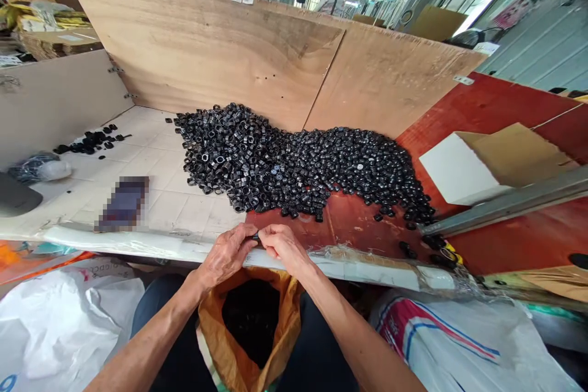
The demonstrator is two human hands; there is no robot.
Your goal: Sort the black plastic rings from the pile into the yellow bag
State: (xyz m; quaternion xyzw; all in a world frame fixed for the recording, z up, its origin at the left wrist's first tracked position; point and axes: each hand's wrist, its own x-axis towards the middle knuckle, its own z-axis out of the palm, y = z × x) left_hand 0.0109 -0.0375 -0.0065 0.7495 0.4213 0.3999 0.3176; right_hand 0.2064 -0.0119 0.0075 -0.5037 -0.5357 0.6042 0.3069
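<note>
Hands [225,255] [285,248], small black ring [255,236] between them, lying sideways

The left hand [225,255] and right hand [285,248] hide most of the small black part [255,236] between them. A dark object [124,203] on the white tiled board [202,214] is blurred past naming. The picture's bottom edge cuts off the orange sack [215,331].

1. The heap of rings [294,165] before me is black, with silvery glints.
2. The small piece [254,236] below the heap, between my fingers [269,234], is black too.
3. Behind the heap, the plywood board [202,43] shows tan, wavy grain.
4. Left of the heap, the sheet [169,196] is off-white with a tile pattern.
5. Right of the heap, the board [505,110] is deep red.
6. Below the heap, the sack [211,318] is orange; the sack [459,349] beside it is white, striped red and blue.
</note>
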